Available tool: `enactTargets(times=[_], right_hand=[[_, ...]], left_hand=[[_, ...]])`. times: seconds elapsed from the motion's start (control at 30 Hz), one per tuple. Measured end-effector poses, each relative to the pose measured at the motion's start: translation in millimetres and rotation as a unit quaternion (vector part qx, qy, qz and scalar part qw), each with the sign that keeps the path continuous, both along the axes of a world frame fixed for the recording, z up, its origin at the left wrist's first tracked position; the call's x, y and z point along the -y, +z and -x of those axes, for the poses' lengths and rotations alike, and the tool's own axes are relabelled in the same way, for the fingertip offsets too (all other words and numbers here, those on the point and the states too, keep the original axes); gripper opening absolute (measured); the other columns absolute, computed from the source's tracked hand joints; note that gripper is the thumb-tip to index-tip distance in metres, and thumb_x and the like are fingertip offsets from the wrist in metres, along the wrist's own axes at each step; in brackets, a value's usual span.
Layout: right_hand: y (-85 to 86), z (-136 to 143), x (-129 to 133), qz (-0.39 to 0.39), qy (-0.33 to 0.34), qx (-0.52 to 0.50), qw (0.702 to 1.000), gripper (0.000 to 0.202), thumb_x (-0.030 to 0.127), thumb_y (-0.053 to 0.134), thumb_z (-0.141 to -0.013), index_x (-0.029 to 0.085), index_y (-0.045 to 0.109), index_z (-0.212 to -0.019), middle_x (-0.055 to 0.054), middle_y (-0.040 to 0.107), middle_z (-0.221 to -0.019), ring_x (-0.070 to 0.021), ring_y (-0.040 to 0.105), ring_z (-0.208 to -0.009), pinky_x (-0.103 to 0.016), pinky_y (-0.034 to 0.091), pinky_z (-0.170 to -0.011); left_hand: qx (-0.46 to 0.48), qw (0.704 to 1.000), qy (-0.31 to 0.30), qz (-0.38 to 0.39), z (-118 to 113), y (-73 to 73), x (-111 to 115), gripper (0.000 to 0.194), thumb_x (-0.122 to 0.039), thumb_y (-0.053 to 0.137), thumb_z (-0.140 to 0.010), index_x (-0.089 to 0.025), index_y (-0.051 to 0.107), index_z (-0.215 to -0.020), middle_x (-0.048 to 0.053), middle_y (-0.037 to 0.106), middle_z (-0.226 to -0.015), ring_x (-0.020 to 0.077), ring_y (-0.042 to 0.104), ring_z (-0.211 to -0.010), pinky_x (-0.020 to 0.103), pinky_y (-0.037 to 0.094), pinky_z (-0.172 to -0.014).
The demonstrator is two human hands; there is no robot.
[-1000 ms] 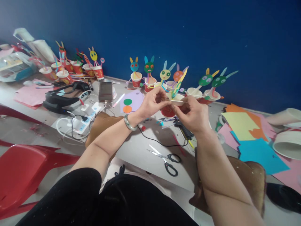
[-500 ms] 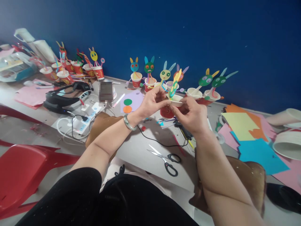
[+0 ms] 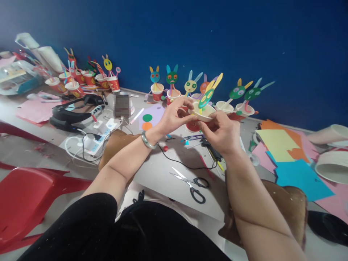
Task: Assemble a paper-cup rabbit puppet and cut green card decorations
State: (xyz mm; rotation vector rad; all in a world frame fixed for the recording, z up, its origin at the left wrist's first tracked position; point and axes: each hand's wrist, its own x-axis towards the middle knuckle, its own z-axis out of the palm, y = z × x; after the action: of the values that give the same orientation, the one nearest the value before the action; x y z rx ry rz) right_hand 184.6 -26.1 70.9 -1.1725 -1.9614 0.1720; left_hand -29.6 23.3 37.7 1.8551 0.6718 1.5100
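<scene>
Between my two hands is a red paper cup (image 3: 193,125) with a pale rim, raised over the table and tipped so its inside shows. A green paper rabbit head (image 3: 206,98) with yellow ears and eye spots stands up out of it, leaning right. My left hand (image 3: 178,115) pinches the rim on the left side, thumb toward the front. My right hand (image 3: 221,127) grips the rim on the right, fingers curled. Below on the table lie black-handled scissors (image 3: 190,183), partly spread, and a black glue gun (image 3: 212,149) with its cord.
Several finished cup figures (image 3: 157,90) line the blue wall. At left are a power strip (image 3: 100,139), a black headset (image 3: 72,112) and a red chair (image 3: 29,199). Coloured paper sheets (image 3: 299,177) and a white cup (image 3: 334,166) lie right. A purple sheet (image 3: 156,113) holds paper circles.
The cup has tilted toward me, showing more of its inside. The rabbit head has swung right and turned more face-on. Both hands keep their hold.
</scene>
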Motion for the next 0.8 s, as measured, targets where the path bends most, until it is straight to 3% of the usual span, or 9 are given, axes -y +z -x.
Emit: enactTargets(times=[0.1, 0.3, 0.43, 0.53, 0.67, 0.8], right_hand=[[-0.1, -0.6, 0.5, -0.003, 0.005, -0.008, 1.000, 0.027, 0.049, 0.072, -0.095, 0.026, 0.057, -0.094, 0.001, 0.067, -0.065, -0.0188, 0.062, -0.056, -0.031, 0.042, -0.058], [0.7, 0.0, 1.9, -0.011, -0.003, -0.002, 1.000, 0.022, 0.046, 0.065, -0.100, 0.026, 0.059, -0.098, -0.001, 0.070, -0.068, -0.0202, 0.063, -0.057, -0.034, 0.043, -0.058], [0.5, 1.4, 3.8, -0.014, -0.012, -0.007, 1.000, 0.022, 0.047, 0.060, -0.105, 0.026, 0.061, -0.101, -0.003, 0.072, -0.069, -0.0225, 0.066, -0.059, -0.036, 0.047, -0.060], [1.3, 2.9, 6.3, -0.021, -0.011, -0.001, 1.000, 0.024, 0.048, 0.057, -0.107, 0.026, 0.064, -0.102, -0.004, 0.075, -0.071, -0.0225, 0.067, -0.059, -0.037, 0.049, -0.061], [3.7, 5.5, 9.8, -0.043, -0.010, 0.016, 0.999, 0.025, 0.047, 0.057, -0.106, 0.025, 0.067, -0.099, -0.004, 0.074, -0.071, -0.0204, 0.066, -0.060, -0.034, 0.048, -0.060], [5.7, 7.9, 13.2, -0.050, -0.004, 0.023, 0.998, 0.025, 0.044, 0.058, -0.105, 0.024, 0.069, -0.097, -0.004, 0.074, -0.070, -0.0191, 0.064, -0.058, -0.032, 0.046, -0.059]], left_hand=[[-0.006, 0.999, 0.035, -0.027, -0.4, -5.6, -5.3, 0.063, -0.075, 0.085, -0.085, -0.023, 0.068, -0.115, 0.011, 0.067, -0.136, 0.0140, 0.071, -0.097, 0.029, 0.061, -0.078], [0.015, 0.999, 0.020, 0.035, -4.4, -12.2, -6.6, 0.075, -0.075, 0.088, -0.080, -0.027, 0.060, -0.132, 0.008, 0.069, -0.131, 0.0138, 0.072, -0.093, 0.032, 0.062, -0.081], [0.039, 0.998, -0.011, 0.056, -10.3, -17.9, -7.3, 0.091, -0.066, 0.100, -0.068, -0.026, 0.060, -0.138, 0.010, 0.069, -0.132, 0.0224, 0.075, -0.114, 0.036, 0.064, -0.094], [0.027, 0.998, -0.040, 0.051, -15.9, -26.1, -9.7, 0.101, -0.059, 0.106, -0.061, -0.027, 0.059, -0.145, 0.012, 0.070, -0.136, 0.0254, 0.075, -0.116, 0.041, 0.064, -0.099], [0.017, 0.998, -0.038, 0.046, -20.9, -32.4, -8.9, 0.103, -0.048, 0.105, -0.063, -0.027, 0.056, -0.151, 0.014, 0.069, -0.144, 0.0275, 0.074, -0.125, 0.041, 0.063, -0.106], [0.008, 0.998, -0.044, 0.043, -20.4, -27.9, -3.5, 0.099, -0.042, 0.102, -0.066, -0.028, 0.057, -0.153, 0.015, 0.067, -0.148, 0.0286, 0.072, -0.130, 0.041, 0.064, -0.104]])
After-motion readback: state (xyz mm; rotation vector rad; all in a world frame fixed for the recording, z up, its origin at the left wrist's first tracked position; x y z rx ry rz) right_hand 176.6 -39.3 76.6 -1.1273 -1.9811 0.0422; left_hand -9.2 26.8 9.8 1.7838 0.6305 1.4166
